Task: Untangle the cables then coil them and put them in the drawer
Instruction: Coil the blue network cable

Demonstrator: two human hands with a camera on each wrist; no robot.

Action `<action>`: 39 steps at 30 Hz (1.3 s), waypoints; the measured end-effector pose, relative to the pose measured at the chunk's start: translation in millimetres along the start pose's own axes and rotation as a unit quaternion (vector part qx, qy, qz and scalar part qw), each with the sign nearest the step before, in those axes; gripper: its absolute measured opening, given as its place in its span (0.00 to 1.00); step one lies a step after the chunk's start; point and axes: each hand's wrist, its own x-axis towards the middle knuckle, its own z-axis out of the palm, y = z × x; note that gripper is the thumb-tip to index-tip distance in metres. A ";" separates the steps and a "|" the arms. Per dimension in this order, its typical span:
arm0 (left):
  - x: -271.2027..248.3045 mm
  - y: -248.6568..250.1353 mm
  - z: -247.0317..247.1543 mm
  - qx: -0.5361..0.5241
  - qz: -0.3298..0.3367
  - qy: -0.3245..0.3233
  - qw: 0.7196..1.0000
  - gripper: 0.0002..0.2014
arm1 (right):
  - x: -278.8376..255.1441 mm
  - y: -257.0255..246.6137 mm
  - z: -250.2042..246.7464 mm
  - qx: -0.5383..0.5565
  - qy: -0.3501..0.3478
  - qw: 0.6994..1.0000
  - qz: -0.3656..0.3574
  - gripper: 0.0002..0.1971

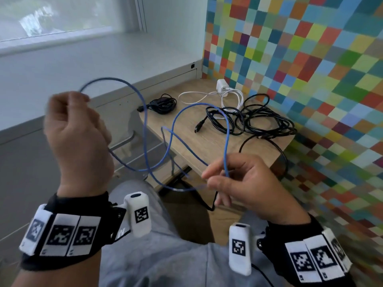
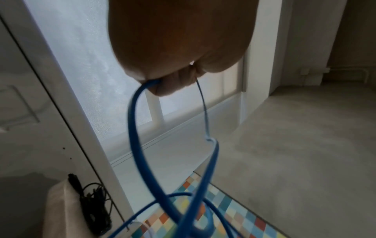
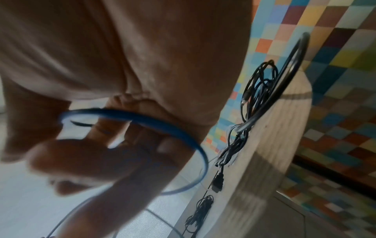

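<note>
A thin blue cable hangs in loose loops between both hands above my lap. My left hand is raised at the left with its fingers curled round one loop; in the left wrist view the blue cable runs out of that fist. My right hand sits lower at the right and pinches another strand; the blue cable crosses its fingers in the right wrist view. On the small wooden table lie a tangled pile of black cables, a white charger with its cable and a small black coiled cable.
A black cable hangs over the table's right front edge toward the floor. A multicoloured checkered wall stands right behind the table. A white sill and window fill the left. My grey trousers are below the hands.
</note>
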 end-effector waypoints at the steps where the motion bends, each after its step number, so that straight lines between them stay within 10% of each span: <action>1: 6.8 -1.3 -6.5 0.007 0.013 0.021 1.000 0.06 | -0.2 -0.2 1.5 0.005 -0.023 1.000 0.007 0.05; 7: 22.1 2.7 -28.0 0.126 0.085 0.025 0.988 0.09 | 3.0 2.6 0.7 -0.098 0.103 0.990 -0.004 0.34; 13: -5.2 38.6 -5.1 0.138 0.105 -0.096 0.980 0.07 | 8.4 9.2 -7.8 -0.112 0.258 0.955 -0.095 0.09; 21: -50.0 40.4 21.1 0.161 0.099 -0.387 0.902 0.03 | 12.1 7.1 22.0 0.025 0.066 0.996 -0.056 0.14; 32: -26.7 44.8 9.7 0.179 0.126 -0.157 0.963 0.05 | 8.5 10.3 0.0 0.098 0.073 0.993 0.007 0.08; 39: -31.0 32.2 12.1 0.259 0.091 -0.186 0.943 0.03 | 9.9 3.5 6.2 0.218 0.080 0.972 0.027 0.11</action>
